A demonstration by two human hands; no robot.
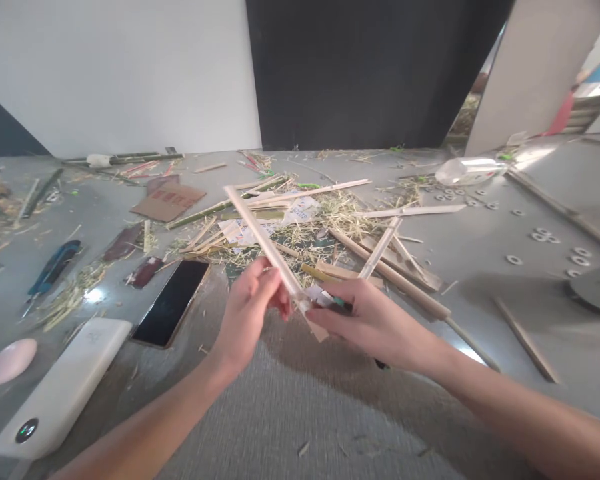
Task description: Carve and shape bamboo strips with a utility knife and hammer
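My left hand (247,310) is closed around the middle of a pale split bamboo strip (263,237), which slants from upper left down towards my right hand. My right hand (373,317) is closed on a knife (320,295). Its shiny blade lies against the strip near the lower end, and bits of its dark and green handle show between and below the fingers. The fingers hide most of that handle. Under both hands, a heap of thin bamboo shavings (347,223) is spread over the grey table (290,427), with several cut strips lying in it.
On the left lie a black phone (173,303), a white power bank (65,387), a pinkish oval object (11,362) and a blue screwdriver-like tool (55,267). Several small rings (543,235) and a clear plastic bottle (467,171) are on the right. A panel (360,73) stands behind.
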